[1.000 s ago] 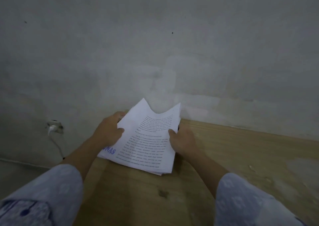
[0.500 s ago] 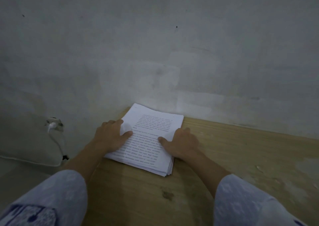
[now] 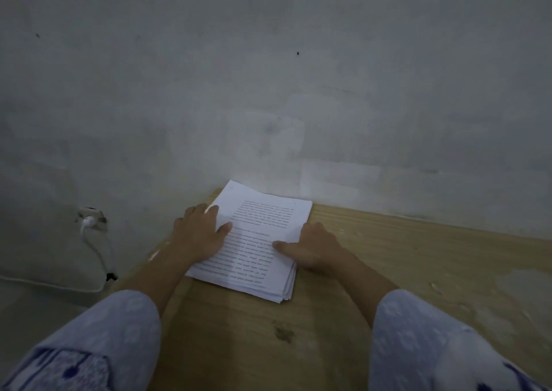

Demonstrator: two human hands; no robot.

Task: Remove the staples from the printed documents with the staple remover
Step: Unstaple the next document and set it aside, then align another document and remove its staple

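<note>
Your stack of printed documents (image 3: pixel 257 241) lies flat at the far left corner of the wooden table (image 3: pixel 418 271), its far edge almost against the wall (image 3: pixel 268 76). Your left hand (image 3: pixel 198 235) rests on the stack's left edge, fingers relaxed and spread, thumb on the page. Your right hand (image 3: pixel 313 248) sits at the right edge, thumb flat on the top sheet and the fingers curled down beside the pile; neither hand clamps anything.

This looks like the setup step: the papers are squared and steadied, no staple pulled yet. No staple remover is visible, and any staple is too small to make out, so your next move is likely to find the tool and the stapled corner.

The sheets are thin white paper with dense lines of print, slightly fanned at the near right corner. The table is pale, grainy wood, stained in places
</note>
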